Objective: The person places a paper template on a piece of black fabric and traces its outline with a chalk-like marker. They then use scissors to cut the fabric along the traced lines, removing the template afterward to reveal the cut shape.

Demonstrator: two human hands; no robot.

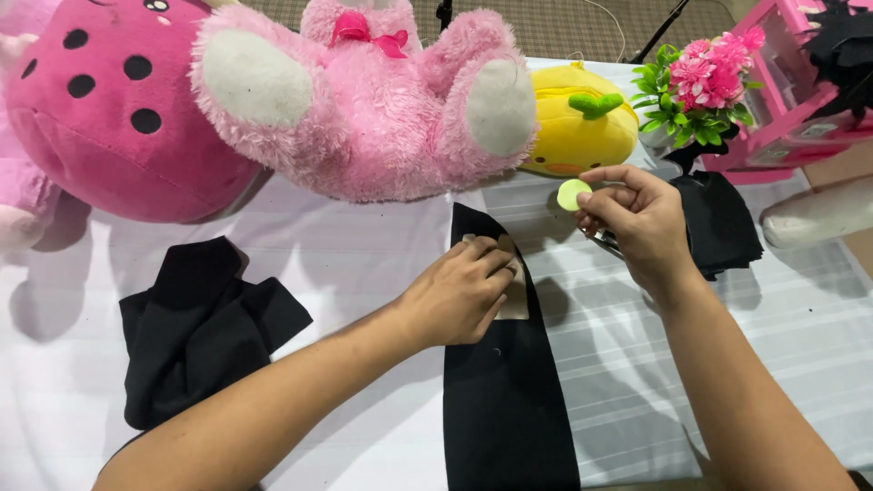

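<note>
left hand (459, 293) flat, fingers together, pressing a beige template (515, 295) onto the black felt strip (505, 391) mid-bench (364, 264); right hand (641, 223) has its grip pinched on a pale green chalk disc (573, 195) just above

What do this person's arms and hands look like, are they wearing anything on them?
Both forearms are bare as far as the picture shows: no sleeves in view. The left hand and right hand wear no gloves, and no rings, watch or bracelet are visible. Fingernails look short and unpainted.
</note>
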